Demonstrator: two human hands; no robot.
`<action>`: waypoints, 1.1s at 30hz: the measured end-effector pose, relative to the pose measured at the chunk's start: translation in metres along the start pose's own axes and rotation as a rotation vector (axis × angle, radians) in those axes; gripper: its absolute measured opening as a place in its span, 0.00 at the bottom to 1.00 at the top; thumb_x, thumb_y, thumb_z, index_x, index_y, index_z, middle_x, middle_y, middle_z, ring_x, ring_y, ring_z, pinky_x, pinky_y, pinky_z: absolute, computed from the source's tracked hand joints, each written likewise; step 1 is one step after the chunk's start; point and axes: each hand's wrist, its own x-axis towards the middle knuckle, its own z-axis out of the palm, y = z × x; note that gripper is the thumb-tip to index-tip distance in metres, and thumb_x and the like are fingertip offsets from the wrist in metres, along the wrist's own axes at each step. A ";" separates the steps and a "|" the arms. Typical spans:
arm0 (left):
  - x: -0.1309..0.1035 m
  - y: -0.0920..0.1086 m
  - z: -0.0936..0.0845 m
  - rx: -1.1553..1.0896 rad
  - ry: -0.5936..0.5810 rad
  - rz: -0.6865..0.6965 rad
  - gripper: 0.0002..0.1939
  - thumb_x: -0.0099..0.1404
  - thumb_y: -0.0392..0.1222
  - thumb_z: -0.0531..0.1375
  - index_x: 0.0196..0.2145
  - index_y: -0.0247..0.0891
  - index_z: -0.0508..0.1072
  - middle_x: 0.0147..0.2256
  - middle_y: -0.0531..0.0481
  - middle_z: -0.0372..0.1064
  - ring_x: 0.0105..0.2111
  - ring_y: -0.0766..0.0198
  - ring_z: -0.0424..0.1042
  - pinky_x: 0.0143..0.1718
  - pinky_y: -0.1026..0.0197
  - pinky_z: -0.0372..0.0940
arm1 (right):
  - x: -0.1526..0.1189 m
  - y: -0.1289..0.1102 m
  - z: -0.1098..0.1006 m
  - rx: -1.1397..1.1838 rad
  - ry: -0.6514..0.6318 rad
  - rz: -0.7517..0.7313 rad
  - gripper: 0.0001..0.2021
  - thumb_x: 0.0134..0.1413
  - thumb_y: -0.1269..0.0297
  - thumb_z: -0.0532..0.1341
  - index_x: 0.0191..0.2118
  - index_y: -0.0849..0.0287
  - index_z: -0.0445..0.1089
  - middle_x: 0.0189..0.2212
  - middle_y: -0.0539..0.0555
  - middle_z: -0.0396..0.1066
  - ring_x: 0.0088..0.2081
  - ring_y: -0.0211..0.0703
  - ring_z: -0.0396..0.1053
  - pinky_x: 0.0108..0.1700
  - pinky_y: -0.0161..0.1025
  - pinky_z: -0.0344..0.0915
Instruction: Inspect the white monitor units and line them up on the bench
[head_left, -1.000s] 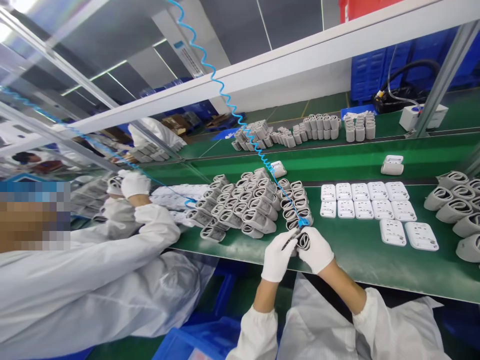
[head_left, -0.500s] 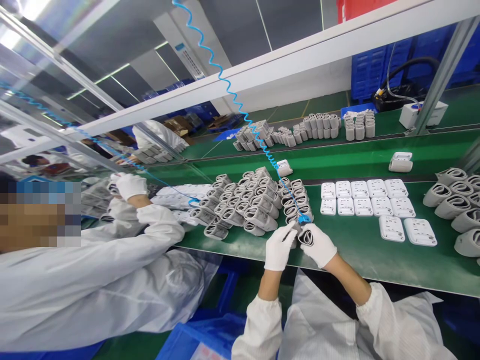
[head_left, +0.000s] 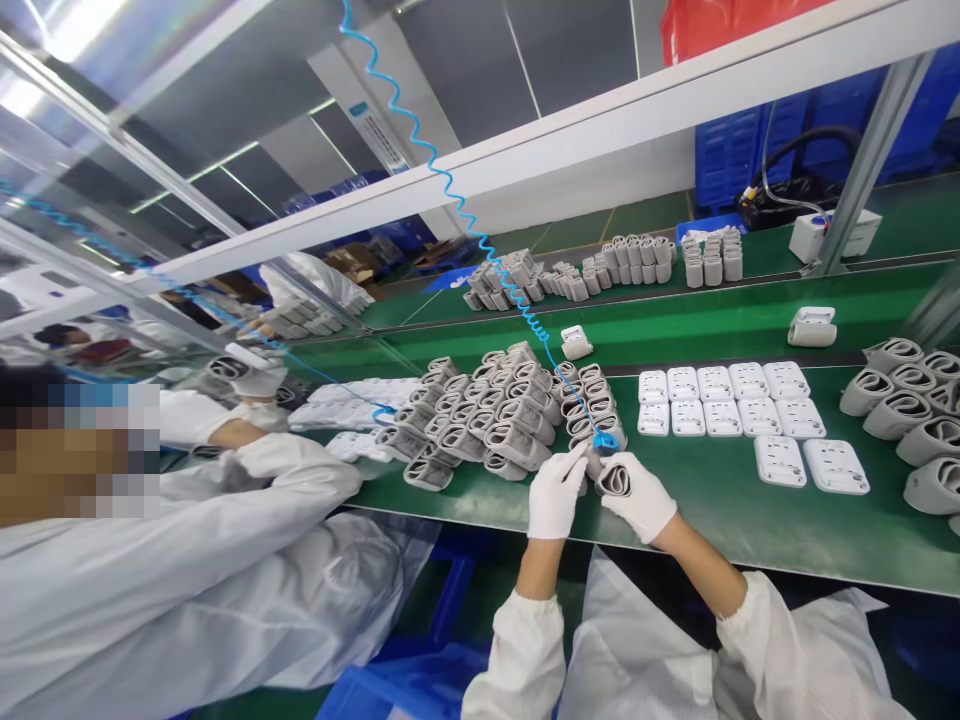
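Note:
My right hand, in a white glove, is closed around a rolled grey cuff whose coiled end faces me. Beside it my gloved left hand has thumb and fingers pinched together at the cuff's left side; what lies between the fingertips is too small to make out. Just above both hands rests the blue end piece of a coiled blue cord, against a row of grey cuffs. A larger stack of rolled cuffs stands to the left on the green bench.
White flat monitor units lie in rows to the right. More rolled cuffs stand at the far right. Two white units with cuffs, one at right, sit near the back ledge. A co-worker's white sleeve reaches over the bench at left.
My hands stay together at the cuff with almost no visible movement. The view has shifted slightly. At left, the co-worker's gloved hand has shifted, and a rolled cuff now shows at it.

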 end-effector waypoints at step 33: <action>-0.087 0.003 0.006 -0.061 0.353 0.073 0.26 0.77 0.41 0.64 0.70 0.49 0.71 0.68 0.41 0.72 0.70 0.46 0.72 0.71 0.40 0.70 | -0.042 -0.022 -0.050 0.892 -0.045 0.410 0.34 0.52 0.48 0.75 0.63 0.50 0.71 0.60 0.62 0.79 0.58 0.63 0.80 0.47 0.53 0.81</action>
